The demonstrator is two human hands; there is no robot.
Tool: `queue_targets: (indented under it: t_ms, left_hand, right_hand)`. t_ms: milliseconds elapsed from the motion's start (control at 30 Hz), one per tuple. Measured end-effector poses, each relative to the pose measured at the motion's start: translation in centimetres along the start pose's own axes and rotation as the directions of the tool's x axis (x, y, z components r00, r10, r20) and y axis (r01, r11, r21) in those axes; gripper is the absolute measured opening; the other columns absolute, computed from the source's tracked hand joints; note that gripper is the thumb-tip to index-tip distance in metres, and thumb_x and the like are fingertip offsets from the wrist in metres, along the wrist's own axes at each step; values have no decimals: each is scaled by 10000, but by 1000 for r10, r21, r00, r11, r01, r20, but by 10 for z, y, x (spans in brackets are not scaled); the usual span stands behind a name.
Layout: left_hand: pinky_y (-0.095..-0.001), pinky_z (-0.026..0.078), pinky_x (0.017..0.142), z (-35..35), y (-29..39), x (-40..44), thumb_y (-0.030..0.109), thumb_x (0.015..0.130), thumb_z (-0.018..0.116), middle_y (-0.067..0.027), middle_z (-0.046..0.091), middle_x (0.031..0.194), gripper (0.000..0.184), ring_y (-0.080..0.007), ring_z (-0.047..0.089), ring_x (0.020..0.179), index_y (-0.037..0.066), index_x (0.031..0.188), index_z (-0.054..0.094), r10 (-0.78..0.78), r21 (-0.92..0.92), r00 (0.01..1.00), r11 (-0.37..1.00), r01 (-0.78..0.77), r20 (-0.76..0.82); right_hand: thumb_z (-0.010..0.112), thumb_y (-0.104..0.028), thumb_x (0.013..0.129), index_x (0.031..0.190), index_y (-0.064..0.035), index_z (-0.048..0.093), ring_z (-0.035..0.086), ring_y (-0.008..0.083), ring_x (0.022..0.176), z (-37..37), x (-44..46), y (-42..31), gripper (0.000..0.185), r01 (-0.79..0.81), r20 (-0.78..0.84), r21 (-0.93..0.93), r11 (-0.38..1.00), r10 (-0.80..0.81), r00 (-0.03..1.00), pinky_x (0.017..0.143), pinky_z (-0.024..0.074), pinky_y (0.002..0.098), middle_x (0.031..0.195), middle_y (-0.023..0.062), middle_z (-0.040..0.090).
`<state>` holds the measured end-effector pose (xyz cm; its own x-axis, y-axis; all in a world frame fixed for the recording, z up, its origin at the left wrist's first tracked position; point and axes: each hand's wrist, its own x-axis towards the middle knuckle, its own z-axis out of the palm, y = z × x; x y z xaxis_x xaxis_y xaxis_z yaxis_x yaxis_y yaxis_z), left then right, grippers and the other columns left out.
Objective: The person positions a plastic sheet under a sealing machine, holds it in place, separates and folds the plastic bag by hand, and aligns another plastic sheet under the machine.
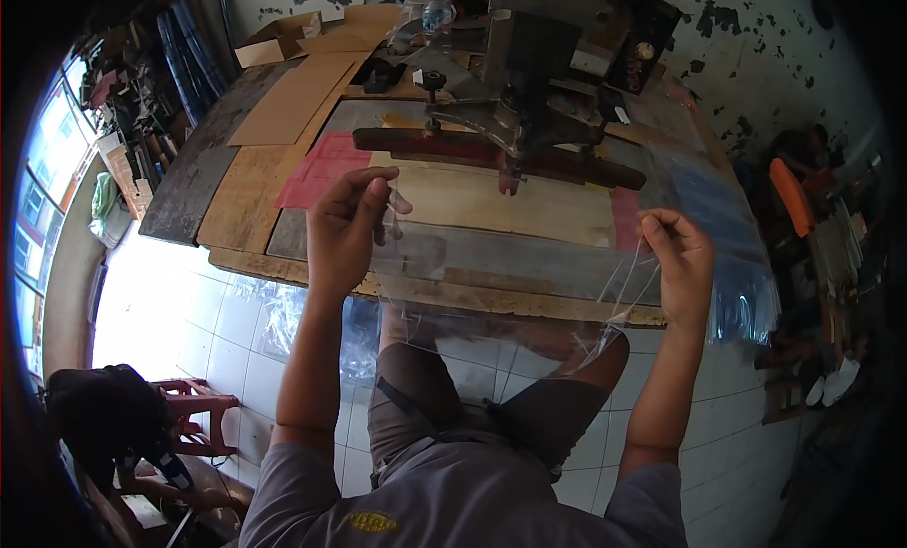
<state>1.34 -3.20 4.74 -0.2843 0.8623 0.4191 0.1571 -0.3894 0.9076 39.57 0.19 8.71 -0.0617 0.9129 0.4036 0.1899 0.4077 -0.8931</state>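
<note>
A clear plastic sheet (501, 345) hangs between my two hands, over my lap and the table's front edge. My left hand (350, 217) pinches its upper left corner between thumb and fingers. At the right, my right hand (678, 255) is closed on the other upper corner. Beyond the hands, a metal press with a dark red bar (557, 163) stands over a cream-coloured panel (491, 201) on the worktable. Pink pieces (324, 167) lie at both ends of that panel. Neither hand touches the press.
Flat cardboard (288, 99) and an open cardboard box (277, 43) lie at the back left. A water bottle (436, 14) stands behind. Clear plastic sheets (732, 236) hang over the table's right side. A red stool (203, 416) is at the lower left.
</note>
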Motion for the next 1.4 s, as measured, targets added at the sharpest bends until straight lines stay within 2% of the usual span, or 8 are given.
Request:
queue_targets:
  t_ms: [467, 633, 800, 933, 1100, 1200, 1300, 1400]
  left_hand:
    - [-206, 442, 558, 7, -4, 7, 263, 1106, 649, 45, 644, 768, 292, -12, 553, 641, 6, 1212, 740, -99, -45, 994, 994, 101, 36]
    - [-230, 459, 558, 6, -37, 12, 218, 1080, 679, 17, 655, 762, 255, -40, 566, 618, 4, 1205, 737, -166, 149, 984, 977, 153, 72]
    - [-266, 477, 558, 4, -69, 23, 180, 1038, 718, -35, 677, 720, 266, -84, 610, 601, 2, 1235, 714, -252, 413, 954, 896, 166, 164]
    - [-310, 494, 568, 10, -92, 43, 166, 1009, 744, -72, 688, 698, 224, -136, 646, 590, 30, 1178, 690, -106, 506, 973, 862, -13, 206]
    - [-368, 536, 620, 18, -122, 84, 153, 975, 770, -118, 699, 724, 170, -211, 701, 648, 47, 1052, 662, -79, 538, 959, 839, -84, 272]
    - [-453, 567, 716, 20, -139, 92, 132, 983, 733, -188, 738, 839, 155, -375, 744, 781, 25, 1063, 654, 119, 560, 927, 767, -313, 355]
    - [-490, 574, 793, 20, -149, 93, 116, 964, 724, -204, 754, 993, 146, -409, 739, 914, 30, 1080, 704, 227, 523, 892, 743, -419, 392]
    - [-491, 576, 832, 20, -142, 92, 115, 952, 718, -198, 745, 1053, 161, -400, 732, 953, 35, 1086, 758, 106, 591, 911, 730, -343, 398]
  right_hand:
    - [683, -167, 1071, 1091, -12, 709, 645, 81, 861, 0, 8, 23, 159, -102, 93, 121, 987, 92, 991, 804, 474, 247, 949, 18, 732]
    - [702, -175, 1058, 1062, 1, 721, 622, 74, 804, 1, 16, 66, 177, -149, 88, 49, 988, 144, 986, 746, 467, 242, 875, -12, 690]
    - [726, -194, 1042, 1041, 17, 740, 598, 68, 737, 12, 30, 119, 212, -182, 108, -199, 963, 206, 973, 686, 465, 254, 811, -15, 675]
    - [744, -189, 1021, 1034, 20, 755, 606, 83, 736, 20, 47, 145, 210, -214, 99, -283, 935, 250, 963, 687, 483, 272, 798, 6, 684]
    - [785, -181, 967, 994, 4, 777, 662, 145, 725, 30, 79, 177, 187, -32, 54, -449, 893, 63, 997, 701, 515, 319, 824, 75, 741]
    - [802, -176, 943, 993, -8, 785, 692, 174, 744, 34, 85, 186, 177, -23, 5, -495, 869, 30, 1000, 706, 525, 335, 845, 105, 761]
    - [814, -151, 924, 980, -15, 779, 704, 181, 769, 41, 85, 185, 151, -70, -41, -496, 866, 57, 998, 705, 527, 343, 840, 109, 755]
    - [822, -117, 909, 955, -13, 760, 705, 191, 769, 47, 80, 176, 130, -64, -43, -488, 871, 49, 998, 701, 530, 355, 844, 108, 733]
